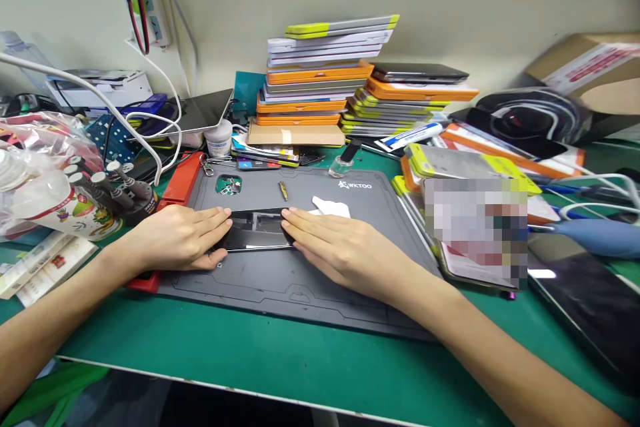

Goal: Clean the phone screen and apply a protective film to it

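A black smartphone [257,233] lies sideways on the dark grey work mat [260,293], its glossy face up and reflecting light. My left hand [183,237] grips its left end, the fingers along the top and the thumb at the near corner. At the right end my right hand [340,240] holds it, fingers close together and laid over the edge. Both hands hide the ends of the phone. Behind it on the mat are a small brass-coloured tip [283,191] and a piece of white tissue [333,207], partly behind my right hand.
Small parts sit in a mat recess [228,185]. A glass bottle [344,161] stands at the back. Stacks of phone boxes [305,90] rise behind. Screwdrivers [100,190] and a red holder [180,180] are left; more boxes [470,167] and a dark phone [590,293] are right.
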Demonstrator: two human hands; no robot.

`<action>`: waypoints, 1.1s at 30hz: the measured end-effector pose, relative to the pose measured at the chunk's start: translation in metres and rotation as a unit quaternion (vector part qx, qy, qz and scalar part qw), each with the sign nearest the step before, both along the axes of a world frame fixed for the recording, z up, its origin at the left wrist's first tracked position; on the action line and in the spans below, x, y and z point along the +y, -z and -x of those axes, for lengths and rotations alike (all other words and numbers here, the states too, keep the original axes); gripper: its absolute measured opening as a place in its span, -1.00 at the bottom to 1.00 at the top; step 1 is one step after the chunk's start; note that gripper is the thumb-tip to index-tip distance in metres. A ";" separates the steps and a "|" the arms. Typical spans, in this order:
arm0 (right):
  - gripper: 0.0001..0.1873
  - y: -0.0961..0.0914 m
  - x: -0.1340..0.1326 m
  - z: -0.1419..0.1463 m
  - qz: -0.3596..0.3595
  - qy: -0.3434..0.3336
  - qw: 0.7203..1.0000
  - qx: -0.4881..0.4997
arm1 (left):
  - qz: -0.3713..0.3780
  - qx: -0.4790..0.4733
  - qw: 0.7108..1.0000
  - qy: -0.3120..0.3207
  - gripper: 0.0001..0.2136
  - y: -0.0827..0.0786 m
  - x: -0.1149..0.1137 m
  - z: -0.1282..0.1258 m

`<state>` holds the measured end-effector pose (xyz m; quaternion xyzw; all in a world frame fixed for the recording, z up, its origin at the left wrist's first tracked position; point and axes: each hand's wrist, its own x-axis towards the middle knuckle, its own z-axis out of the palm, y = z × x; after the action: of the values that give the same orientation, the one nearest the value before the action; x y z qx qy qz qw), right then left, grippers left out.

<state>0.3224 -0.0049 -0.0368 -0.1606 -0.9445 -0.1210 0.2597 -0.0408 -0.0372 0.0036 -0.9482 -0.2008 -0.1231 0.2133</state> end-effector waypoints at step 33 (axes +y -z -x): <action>-0.73 -0.006 -0.007 0.001 -0.064 -0.005 0.998 -0.012 | 0.000 0.030 0.999 -0.037 -0.63 0.001 -0.009 -0.004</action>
<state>0.3215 -0.0123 -0.0308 -0.1378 -0.9385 -0.1819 0.2589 -0.0367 -0.0461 0.0031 -0.9432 -0.2298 -0.0869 0.2235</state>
